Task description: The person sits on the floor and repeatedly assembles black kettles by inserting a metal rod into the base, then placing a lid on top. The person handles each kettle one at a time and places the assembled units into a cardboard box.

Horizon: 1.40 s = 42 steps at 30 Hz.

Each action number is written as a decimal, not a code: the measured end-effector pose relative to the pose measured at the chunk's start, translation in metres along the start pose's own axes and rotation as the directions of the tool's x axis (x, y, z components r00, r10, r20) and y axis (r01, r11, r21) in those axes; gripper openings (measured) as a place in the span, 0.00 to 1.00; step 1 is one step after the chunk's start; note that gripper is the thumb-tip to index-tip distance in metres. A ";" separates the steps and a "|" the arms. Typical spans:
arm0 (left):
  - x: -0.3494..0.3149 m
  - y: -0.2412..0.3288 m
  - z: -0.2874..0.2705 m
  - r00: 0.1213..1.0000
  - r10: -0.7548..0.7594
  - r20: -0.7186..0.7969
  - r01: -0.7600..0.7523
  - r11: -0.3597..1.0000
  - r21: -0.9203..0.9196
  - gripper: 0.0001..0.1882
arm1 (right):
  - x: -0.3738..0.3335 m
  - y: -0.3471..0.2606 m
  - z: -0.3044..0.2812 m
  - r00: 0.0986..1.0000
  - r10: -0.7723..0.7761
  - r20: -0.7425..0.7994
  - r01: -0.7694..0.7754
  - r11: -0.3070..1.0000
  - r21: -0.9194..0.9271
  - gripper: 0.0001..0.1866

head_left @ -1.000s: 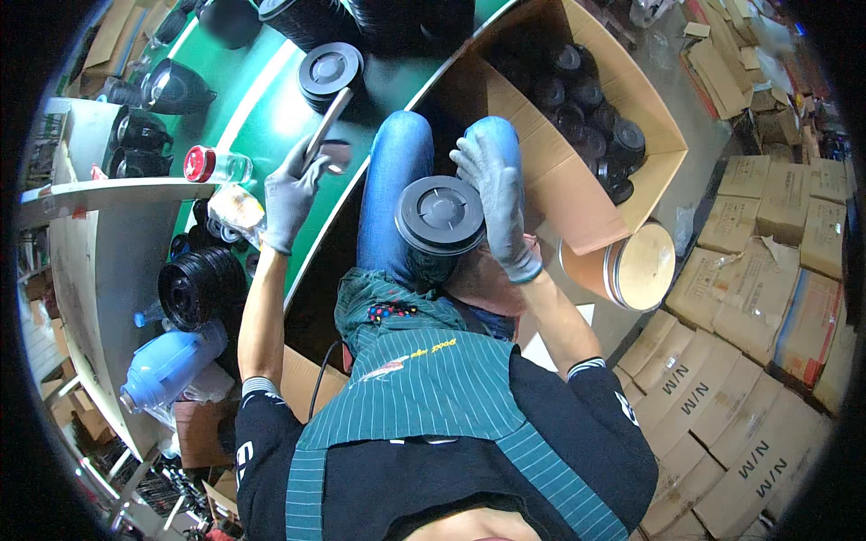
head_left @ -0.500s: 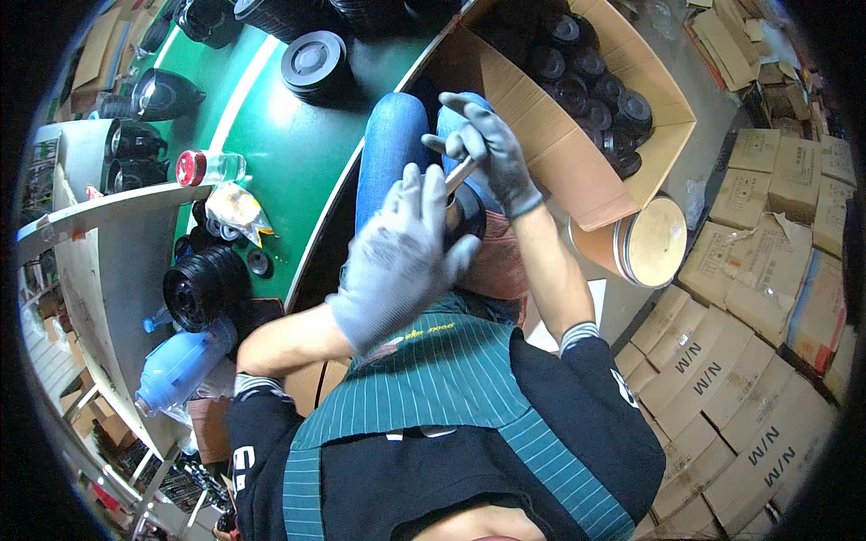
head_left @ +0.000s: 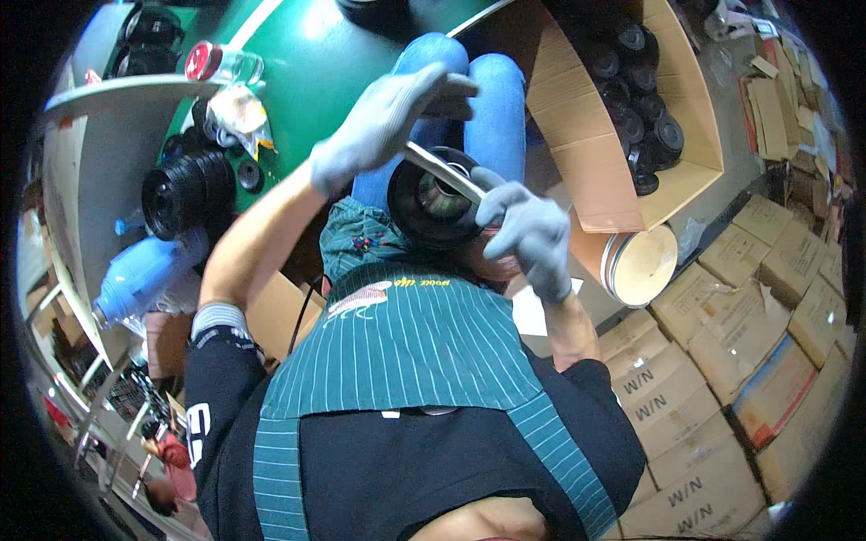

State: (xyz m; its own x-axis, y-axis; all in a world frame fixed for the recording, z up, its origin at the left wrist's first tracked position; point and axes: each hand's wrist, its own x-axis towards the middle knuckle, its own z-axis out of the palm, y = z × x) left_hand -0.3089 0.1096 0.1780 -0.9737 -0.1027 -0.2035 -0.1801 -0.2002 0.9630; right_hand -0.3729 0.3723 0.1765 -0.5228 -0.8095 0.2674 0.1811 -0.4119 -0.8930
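A black, round, ring-like part (head_left: 403, 200) rests in my lap, with a metallic centre partly showing. Across its top runs a flat greyish bar (head_left: 442, 171), slanting down to the right. My right hand (head_left: 530, 233), in a grey glove, is closed around the bar's lower right end. The bar's upper left end lies close under my left hand (head_left: 383, 122), also gloved. That hand is raised over my knees, its fingers stretched out and holding nothing; whether it touches the bar I cannot tell.
An open carton (head_left: 577, 126) with several black round parts stands to the right, a drum (head_left: 645, 261) beside it. Cartons (head_left: 704, 361) pile up beyond. On the green table (head_left: 307, 54) are a red-lidded jar (head_left: 225, 63), a plastic bag (head_left: 239, 117) and stacked black rings (head_left: 185, 194).
My left hand has lifted away from over the black part, uncovering it. My right hand has come down and now grips the bar's right end. The whole view has shifted.
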 end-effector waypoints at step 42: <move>-0.078 0.064 0.109 0.991 0.074 -0.112 0.118 -0.082 0.990 0.29 | 0.120 0.025 0.019 0.786 0.605 -0.128 -0.266 0.517 0.813 0.53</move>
State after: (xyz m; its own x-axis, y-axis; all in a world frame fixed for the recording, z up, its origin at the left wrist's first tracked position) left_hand -0.2599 0.2114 0.2746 -0.9625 -0.2259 -0.1505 -0.2385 0.9685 0.0716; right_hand -0.4154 0.2573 0.1935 -0.4078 -0.8320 -0.3762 0.9103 -0.3382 -0.2387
